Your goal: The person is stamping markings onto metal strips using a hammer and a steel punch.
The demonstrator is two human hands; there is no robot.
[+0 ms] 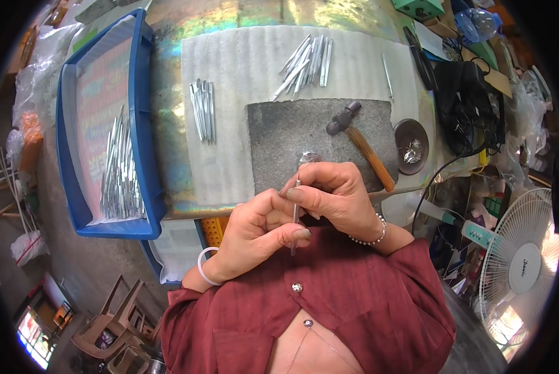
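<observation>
Close to my chest, both hands hold one slim metal rod (295, 213), standing nearly upright. My left hand (249, 229) pinches its lower length between thumb and curled fingers. At the upper end, the thumb and fingers of my right hand (337, 192) are closed on it. Just beyond my hands lies a dark grey stone slab (279, 134), with a small shiny round piece (308, 156) at its near side, partly hidden by my fingers. A hammer (365, 148) with a wooden handle rests across the slab's right part.
Similar rods lie in a left group (202, 112) and a far pile (307, 65) on a white foam sheet (229, 59). More fill a blue tray (147, 124) at left. Right of the slab sits a dark dish (407, 131) of tiny metal bits. A fan (519, 262) stands at right.
</observation>
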